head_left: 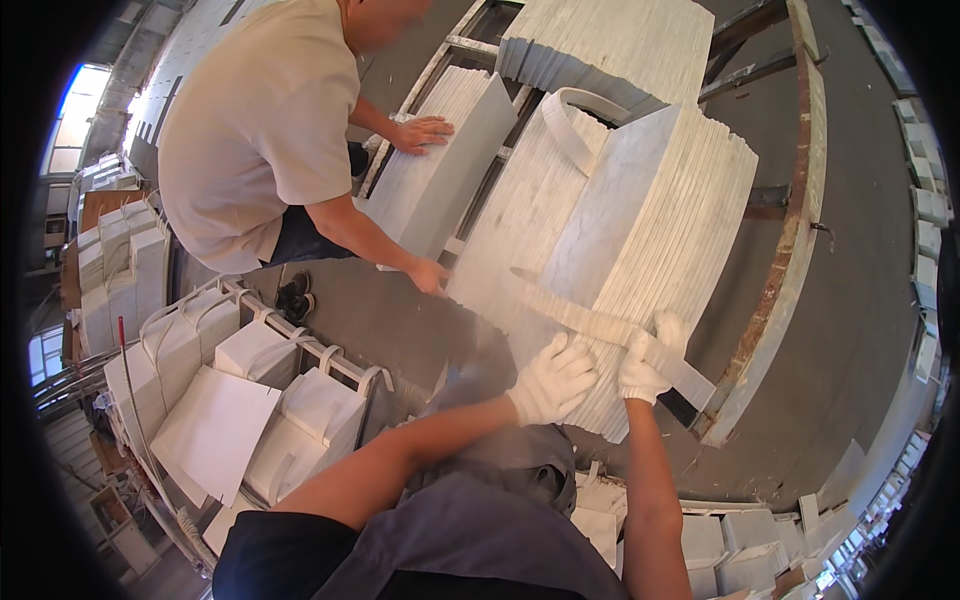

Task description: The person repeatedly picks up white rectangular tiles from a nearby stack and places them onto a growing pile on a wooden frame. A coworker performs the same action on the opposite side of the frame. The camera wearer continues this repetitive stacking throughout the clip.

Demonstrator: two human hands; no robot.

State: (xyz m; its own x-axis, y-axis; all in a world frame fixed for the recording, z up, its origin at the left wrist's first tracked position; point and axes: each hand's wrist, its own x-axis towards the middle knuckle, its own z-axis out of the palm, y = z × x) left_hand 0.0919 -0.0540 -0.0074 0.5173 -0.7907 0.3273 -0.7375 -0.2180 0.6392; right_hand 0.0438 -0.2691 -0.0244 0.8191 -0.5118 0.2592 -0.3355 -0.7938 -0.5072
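Fingers of the right hand (643,372), head view, grasp the pale strap (590,318) across the slabs (690,220), near the lower end of the frame's right rail (780,315); the left hand (555,382) rests unclenched. Strap likely light, flexible; grip flat near its end.

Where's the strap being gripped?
In the head view, right of centre: the strap runs across the slabs, beside the left hand, gripped by the right hand.

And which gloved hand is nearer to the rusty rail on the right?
Right. The right hand holds the strap, left of the rail; the left hand is farther left, by the slabs.
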